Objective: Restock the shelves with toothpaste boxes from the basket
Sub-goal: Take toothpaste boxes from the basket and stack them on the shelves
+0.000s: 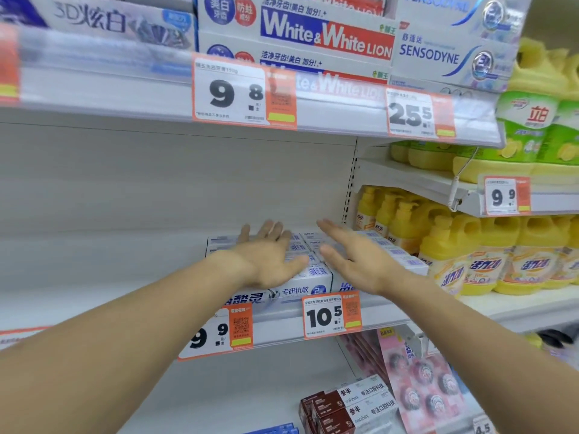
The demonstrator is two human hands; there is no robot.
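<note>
Both hands reach over the white and blue cardboard toothpaste boxes (316, 278), which lie stacked at the front edge of the white metal middle shelf (94, 296), toward its right end. The left hand (269, 258) rests flat on the stack with fingers straight. The right hand (354, 258) is spread, holding nothing; whether it touches the boxes cannot be told.

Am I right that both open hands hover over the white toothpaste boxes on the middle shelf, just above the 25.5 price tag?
Not quite. In the head view, the tag just below those toothpaste boxes reads 10.5; 25.5 is on the shelf above. The left hand and right hand are open over the boxes.
</note>
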